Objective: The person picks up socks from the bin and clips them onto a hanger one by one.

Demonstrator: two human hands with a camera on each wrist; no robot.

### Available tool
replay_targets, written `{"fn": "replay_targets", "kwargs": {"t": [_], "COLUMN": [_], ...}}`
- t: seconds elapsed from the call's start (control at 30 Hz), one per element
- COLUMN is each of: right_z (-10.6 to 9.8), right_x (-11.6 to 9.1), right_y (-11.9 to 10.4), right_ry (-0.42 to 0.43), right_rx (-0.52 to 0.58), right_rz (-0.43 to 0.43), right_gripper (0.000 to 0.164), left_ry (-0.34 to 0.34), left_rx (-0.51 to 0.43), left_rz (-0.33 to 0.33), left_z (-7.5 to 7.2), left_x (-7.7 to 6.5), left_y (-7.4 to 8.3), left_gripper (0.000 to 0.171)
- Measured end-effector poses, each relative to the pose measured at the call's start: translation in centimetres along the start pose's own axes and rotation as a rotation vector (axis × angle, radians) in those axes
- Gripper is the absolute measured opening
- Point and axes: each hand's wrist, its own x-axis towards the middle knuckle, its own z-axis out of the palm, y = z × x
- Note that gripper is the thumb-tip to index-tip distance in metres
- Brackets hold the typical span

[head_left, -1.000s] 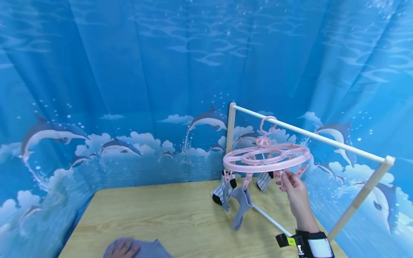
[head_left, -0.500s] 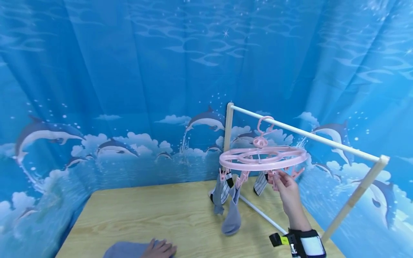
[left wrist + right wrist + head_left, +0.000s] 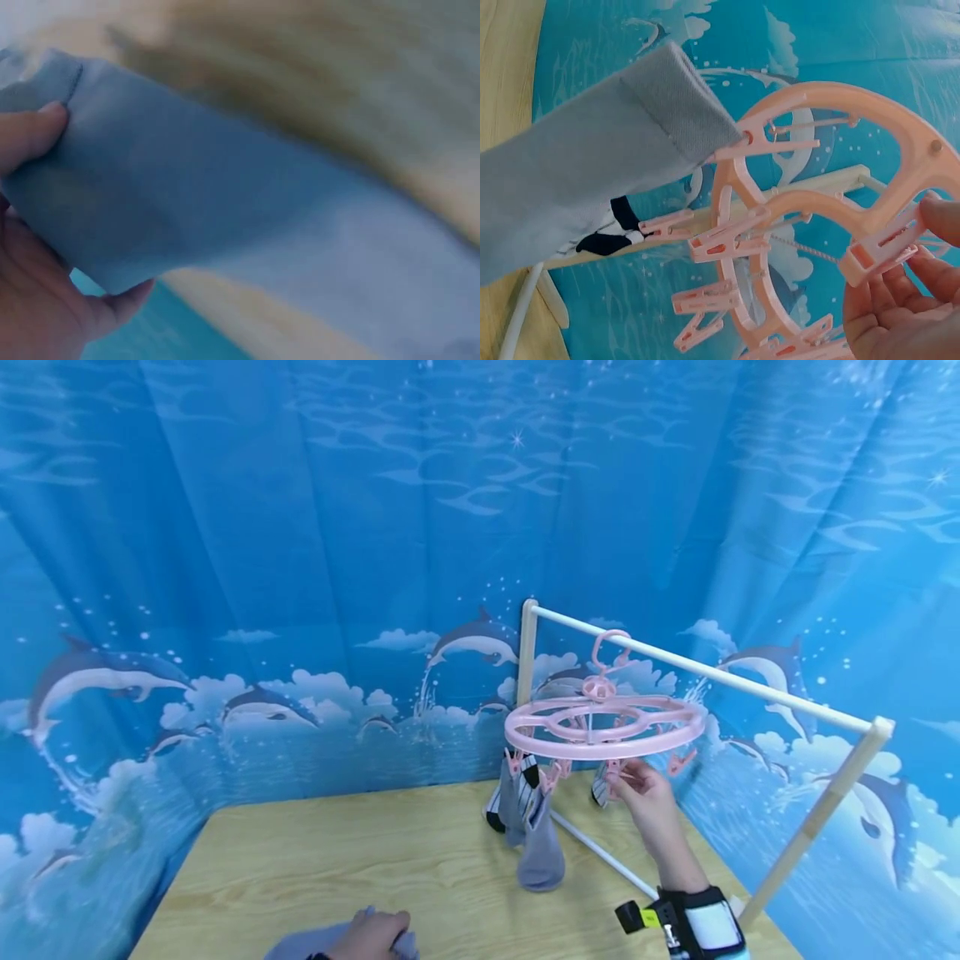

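My left hand (image 3: 372, 935) grips a grey sock (image 3: 187, 172) just above the table's front. The left wrist view shows the thumb on the sock near its cuff and fingers underneath. My right hand (image 3: 647, 795) pinches a pink clothespin (image 3: 885, 247) under the round pink drying hanger (image 3: 600, 750). The pin's legs lie between thumb and fingers in the right wrist view, with nothing visible in its mouth. Grey socks (image 3: 542, 856) and black-and-white striped socks (image 3: 495, 812) hang from other pins.
The hanger's hook (image 3: 609, 647) is over the white bar (image 3: 720, 675) of a wooden stand (image 3: 817, 822). A lower white rod (image 3: 600, 852) crosses above the wooden table (image 3: 337, 843). Several other pins (image 3: 705, 296) dangle around the ring. A blue dolphin curtain (image 3: 300, 568) surrounds the table.
My left hand has gone from lying flat on the grey sock to gripping its right end. The hanger has turned and its socks have swung, while my right hand keeps hold of the clothespin.
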Motion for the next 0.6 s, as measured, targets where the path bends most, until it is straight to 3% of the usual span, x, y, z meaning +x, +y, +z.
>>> {"fn": "replay_targets", "kwargs": {"t": [0.1,0.2,0.3,0.5,0.6], "right_z": [0.7,1.4,2.3,4.8,6.3], "right_x": [-0.1,-0.1,-0.2,-0.2,0.1], "right_y": [-0.3,-0.7,-1.2,-2.2,-2.7], "right_ry": [-0.031,-0.063,-0.089,-0.142,-0.162], "right_rx": [0.01,0.037,0.032,0.003,0.017], "right_rz": [-0.045,-0.094,-0.114,-0.059,0.002], "right_gripper": [0.022,0.016,0.018,0.028,0.032], "left_ry": [0.069,0.108,0.179,0.335,0.367], "left_rx": [-0.01,-0.047,-0.074,-0.14,-0.198], "left_rz": [0.042,0.043,0.066,0.126,0.144], "left_z": [-1.4,-3.0,-4.4,-6.1,-6.6], "left_x": [0.5,1.0,1.4,2.2,2.7], "left_y": [1.4,3.2,5.0,8.1,9.3], "left_gripper": [0.01,0.011,0.015,0.018,0.018]}}
